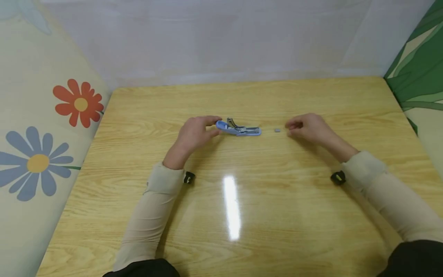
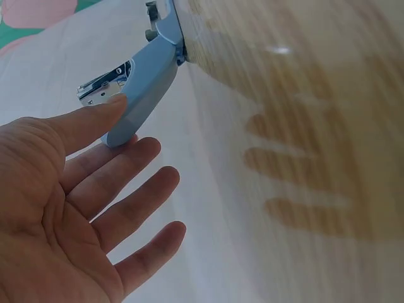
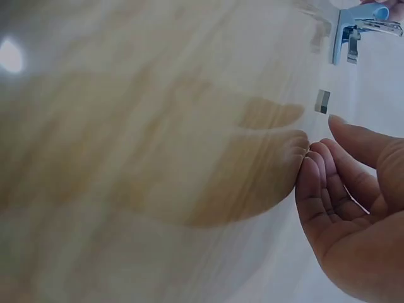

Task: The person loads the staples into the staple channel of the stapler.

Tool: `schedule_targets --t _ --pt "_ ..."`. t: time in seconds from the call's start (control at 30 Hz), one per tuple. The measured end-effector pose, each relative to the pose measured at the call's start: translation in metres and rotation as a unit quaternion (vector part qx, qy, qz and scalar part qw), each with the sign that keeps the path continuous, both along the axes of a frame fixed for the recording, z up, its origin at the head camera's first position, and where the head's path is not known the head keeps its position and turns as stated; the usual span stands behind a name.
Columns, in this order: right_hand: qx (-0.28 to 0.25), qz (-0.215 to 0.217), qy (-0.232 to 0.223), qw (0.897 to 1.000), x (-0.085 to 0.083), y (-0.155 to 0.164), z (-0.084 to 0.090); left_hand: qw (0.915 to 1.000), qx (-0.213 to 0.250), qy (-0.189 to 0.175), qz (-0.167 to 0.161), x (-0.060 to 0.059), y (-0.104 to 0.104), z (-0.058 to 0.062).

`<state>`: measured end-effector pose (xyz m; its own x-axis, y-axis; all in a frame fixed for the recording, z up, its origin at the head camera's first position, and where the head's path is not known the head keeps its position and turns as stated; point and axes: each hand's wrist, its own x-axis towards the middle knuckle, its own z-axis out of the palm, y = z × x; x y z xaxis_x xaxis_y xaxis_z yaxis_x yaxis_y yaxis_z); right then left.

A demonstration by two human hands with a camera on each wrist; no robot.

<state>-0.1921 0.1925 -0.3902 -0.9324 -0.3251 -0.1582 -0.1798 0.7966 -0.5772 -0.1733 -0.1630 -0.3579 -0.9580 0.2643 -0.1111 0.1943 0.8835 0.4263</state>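
A light blue stapler [image 1: 244,131] lies opened out on the table, its metal parts exposed. My left hand [image 1: 195,132] pinches its raised left end between thumb and forefinger. In the left wrist view that blue end [image 2: 144,88] slants up off the table, and the other fingers of the hand [image 2: 82,208] are spread apart. A short grey strip of staples [image 1: 277,130] lies to the right of the stapler. Just beyond it, my right hand [image 1: 308,129] rests with loosely curled fingers. The right wrist view shows the thumb near the staple strip [image 3: 322,101], not touching it.
The wood-grain table [image 1: 277,215] is glossy and reflects a bright light. A white cloth [image 1: 235,42] hangs along its back edge. Panels with painted flowers [image 1: 38,163] and green leaves [image 1: 422,65] stand at the sides.
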Motion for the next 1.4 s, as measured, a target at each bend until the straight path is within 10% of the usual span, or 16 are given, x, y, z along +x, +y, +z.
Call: schedule_targets --t 1.4 --pt "0.014 0.066 0.082 0.994 -0.006 -0.025 -0.008 0.9998 -0.005 -0.015 0.010 -0.002 0.003 -0.001"
